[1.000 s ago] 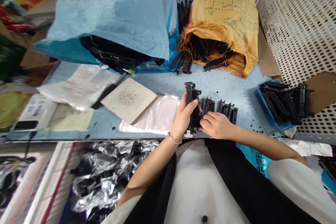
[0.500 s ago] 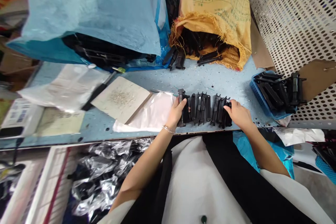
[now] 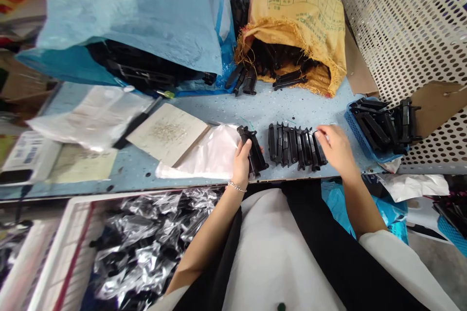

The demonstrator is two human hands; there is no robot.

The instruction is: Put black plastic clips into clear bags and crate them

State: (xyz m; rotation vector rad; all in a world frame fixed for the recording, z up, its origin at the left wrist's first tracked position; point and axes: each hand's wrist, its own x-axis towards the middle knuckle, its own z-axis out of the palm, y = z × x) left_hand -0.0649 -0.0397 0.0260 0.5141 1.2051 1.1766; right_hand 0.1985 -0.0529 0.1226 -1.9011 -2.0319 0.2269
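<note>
My left hand (image 3: 241,167) clamps black parts (image 3: 257,153) mid-frame; centre-right, my right hand (image 3: 338,149) has thumb and fingertips apart.

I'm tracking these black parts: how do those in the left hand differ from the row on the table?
The row outnumbers the held parts. The left hand grips the held parts; the row sits on the table, near the right hand. Both are black and elongated.
</note>
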